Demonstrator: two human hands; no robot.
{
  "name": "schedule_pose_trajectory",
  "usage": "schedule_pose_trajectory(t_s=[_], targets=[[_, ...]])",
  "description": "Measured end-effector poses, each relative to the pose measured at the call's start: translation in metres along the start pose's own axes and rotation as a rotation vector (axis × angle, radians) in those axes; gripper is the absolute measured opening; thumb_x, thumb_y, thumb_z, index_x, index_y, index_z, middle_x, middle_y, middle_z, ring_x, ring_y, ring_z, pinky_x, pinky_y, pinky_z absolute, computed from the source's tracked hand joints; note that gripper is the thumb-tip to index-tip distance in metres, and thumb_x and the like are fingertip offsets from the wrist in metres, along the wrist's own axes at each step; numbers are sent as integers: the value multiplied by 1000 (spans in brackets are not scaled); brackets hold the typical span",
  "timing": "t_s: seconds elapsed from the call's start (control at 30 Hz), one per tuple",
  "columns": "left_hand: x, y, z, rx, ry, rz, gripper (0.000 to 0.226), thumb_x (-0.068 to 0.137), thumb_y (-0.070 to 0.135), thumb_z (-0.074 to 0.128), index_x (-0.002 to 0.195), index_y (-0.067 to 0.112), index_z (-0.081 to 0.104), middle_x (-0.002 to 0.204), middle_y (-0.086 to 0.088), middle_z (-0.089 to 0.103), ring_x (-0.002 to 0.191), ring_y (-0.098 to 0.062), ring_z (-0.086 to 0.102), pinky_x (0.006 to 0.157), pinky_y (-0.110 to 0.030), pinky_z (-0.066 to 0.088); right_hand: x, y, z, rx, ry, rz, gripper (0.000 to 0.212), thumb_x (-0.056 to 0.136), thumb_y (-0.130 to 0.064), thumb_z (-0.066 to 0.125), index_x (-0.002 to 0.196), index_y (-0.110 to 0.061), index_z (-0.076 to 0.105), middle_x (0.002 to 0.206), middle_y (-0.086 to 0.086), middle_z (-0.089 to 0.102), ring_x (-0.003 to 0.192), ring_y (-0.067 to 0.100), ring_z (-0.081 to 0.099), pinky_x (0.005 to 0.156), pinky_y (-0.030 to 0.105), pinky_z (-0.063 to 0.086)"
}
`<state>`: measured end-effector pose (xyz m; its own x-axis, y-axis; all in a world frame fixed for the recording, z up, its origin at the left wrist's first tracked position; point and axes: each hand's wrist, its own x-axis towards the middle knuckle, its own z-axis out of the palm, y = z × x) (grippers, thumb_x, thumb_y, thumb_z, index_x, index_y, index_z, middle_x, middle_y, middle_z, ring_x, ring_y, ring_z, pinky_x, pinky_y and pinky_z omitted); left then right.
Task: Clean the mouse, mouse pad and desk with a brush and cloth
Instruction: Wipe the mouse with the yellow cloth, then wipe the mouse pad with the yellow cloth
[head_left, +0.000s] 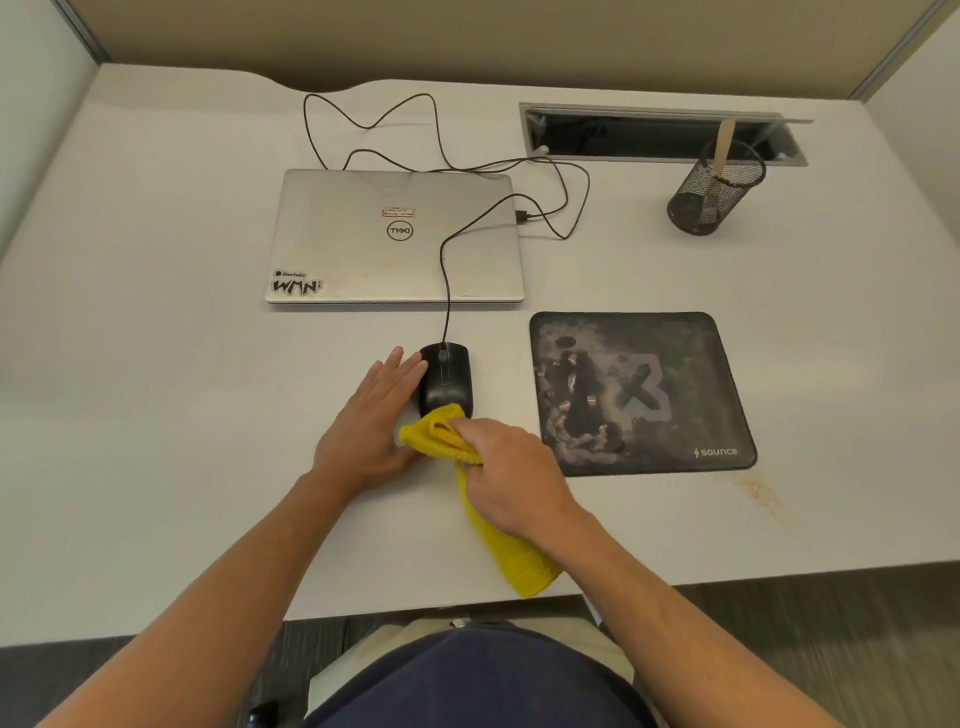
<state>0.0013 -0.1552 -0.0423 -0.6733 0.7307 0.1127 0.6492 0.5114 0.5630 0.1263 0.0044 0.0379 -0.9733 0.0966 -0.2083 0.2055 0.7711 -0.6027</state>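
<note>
- The desk (156, 415) is pale and runs out of view at the left and right; its near edge cuts across above the person's lap.
- The closed laptop (395, 236) lies flat toward the back, stickers on its lid; the small red label's text is too fine to read.
- The left hand (371, 421) lies flat and loose on the desk, fingers straight, its fingertips against the left side of the mouse (445, 379). It grips nothing; its thumb is hidden under the cloth (467, 467).
- The mouse sits on the bare desk, just left of the pad (639, 392) and off it. Its near end is covered by the cloth. Its cable (447, 270) runs back over the laptop lid and loops behind it.
- The yellow cloth is bunched against the rear of the mouse, its tail trailing toward the desk's near edge under the right wrist.
- The right hand (511, 467) is clenched around the cloth; its fingertips are buried in the folds.
- The pad lies flat, dark and mottled, with a faint brown stain on the desk by its near right corner.
- The mesh cup (717, 189) stands at the back right with a pale stick in it; whether that is the brush handle cannot be told.
</note>
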Motion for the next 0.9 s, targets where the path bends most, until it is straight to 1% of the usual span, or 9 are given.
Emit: schedule_pose_trajectory(t_s=[0.07, 0.2, 0.33, 0.4, 0.47, 0.57, 0.67, 0.77, 0.9], targets=[[0, 1, 0, 4, -7, -7, 85, 84, 59, 45, 150, 8, 28, 156, 1, 19, 149, -18, 7, 121, -38, 9, 0, 3, -3, 102, -32, 19, 34, 90, -17, 50, 120, -31, 59, 106, -2, 67, 93, 26, 60, 79, 40, 51], [0, 3, 1, 43, 10, -1, 91, 85, 69, 46, 151, 8, 27, 158, -4, 22, 149, -17, 5, 121, -36, 6, -6, 19, -22, 219, 134, 107, 39, 92, -26, 55, 131, -33, 53, 114, -8, 61, 101, 14, 56, 88, 34, 47], [-1, 7, -1, 70, 18, 9, 98, 82, 70, 51, 153, 11, 18, 161, -2, 15, 149, -15, 0, 121, -34, 2, -16, 49, -54, 307, 284, 205, 33, 91, -34, 59, 124, -32, 55, 101, -11, 58, 91, 6, 56, 74, 25, 43], [2, 15, -3, 70, 54, 20, 94, 85, 66, 50, 153, 11, 18, 161, 0, 13, 149, -16, 1, 121, -34, 2, -20, 67, -69, 347, 361, 272, 30, 91, -36, 59, 121, -35, 54, 95, -17, 59, 88, 3, 57, 68, 19, 42], [8, 30, -3, 70, 117, 23, 82, 89, 59, 49, 151, 10, 25, 159, -2, 19, 149, -17, 5, 121, -35, 5, -22, 84, -81, 335, 427, 345, 32, 92, -41, 58, 122, -34, 51, 94, -22, 55, 86, 5, 57, 66, 21, 41], [18, 63, 5, 45, 194, 107, 62, 95, 42, 50, 145, 5, 39, 154, -7, 32, 147, -19, 17, 120, -34, 13, -18, 105, -94, 294, 483, 433, 50, 92, -46, 56, 137, -30, 42, 119, -5, 56, 98, 14, 53, 79, 32, 41], [24, 96, 23, 19, 125, 238, 50, 98, 31, 47, 141, 4, 45, 149, -10, 41, 145, -17, 25, 119, -27, 15, -8, 118, -99, 248, 488, 458, 55, 94, -46, 53, 141, -26, 36, 132, 2, 53, 107, 20, 51, 82, 35, 39], [30, 115, 45, 25, 16, 236, 50, 99, 25, 49, 143, 4, 41, 151, -11, 39, 145, -16, 22, 118, -26, 13, 8, 126, -103, 184, 432, 453, 49, 97, -41, 49, 139, -20, 37, 131, 9, 55, 113, 31, 54, 85, 38, 42], [37, 117, 67, 48, -66, 87, 56, 102, 26, 42, 150, 5, 24, 158, -11, 23, 148, -21, 10, 118, -30, 5, 35, 130, -104, 65, 388, 425, 45, 99, -33, 47, 139, -16, 36, 124, 14, 59, 110, 37, 56, 83, 44, 44]])
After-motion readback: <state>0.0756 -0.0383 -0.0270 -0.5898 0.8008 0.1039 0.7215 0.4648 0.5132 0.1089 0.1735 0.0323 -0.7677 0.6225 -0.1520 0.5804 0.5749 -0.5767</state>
